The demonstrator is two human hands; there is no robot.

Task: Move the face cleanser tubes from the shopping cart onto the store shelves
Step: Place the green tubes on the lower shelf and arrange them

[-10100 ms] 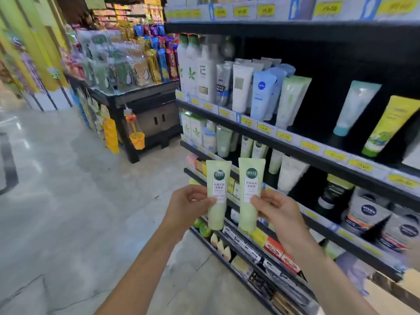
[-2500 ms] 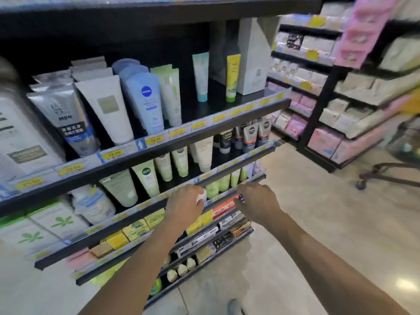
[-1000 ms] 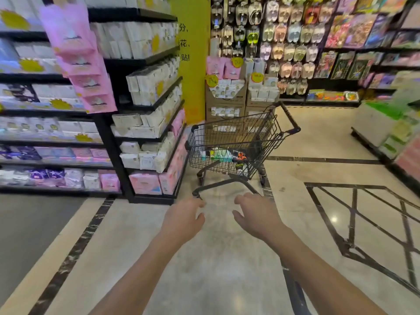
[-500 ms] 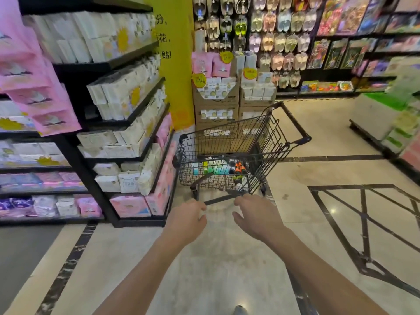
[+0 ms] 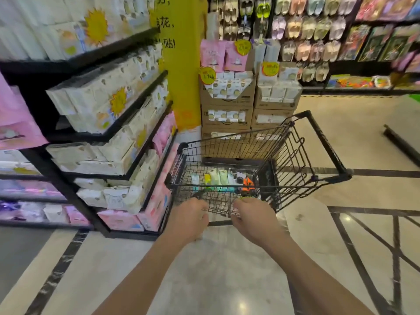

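1. Face cleanser tubes point(image 5: 217, 179) lie on the basket floor of the shopping cart point(image 5: 293, 160), centre of frame, in a side-by-side row with a small orange item beside them.
2. Change: ten seconds back each hand held a pale green tube at the cleanser shelf. Now both hands are empty, the view has swung to the cart, and the cart has grown in frame over the last second. My read: that pair is shelved and the next pickup is starting. Several tubes remain.
3. Long axes run roughly up-down in the frame, away from the viewer. Darker cap ends seem to point to the lower edge, but blur makes that uncertain.
4. Left hand point(image 5: 188, 220) and right hand point(image 5: 252, 218) are loosely curled, holding nothing, at the cart's near lower corner. Contact with the wire is unclear.
5. Tissue-pack shelves point(image 5: 127, 130) fill left frame, and cardboard boxes point(image 5: 227, 103) stand behind the cart.
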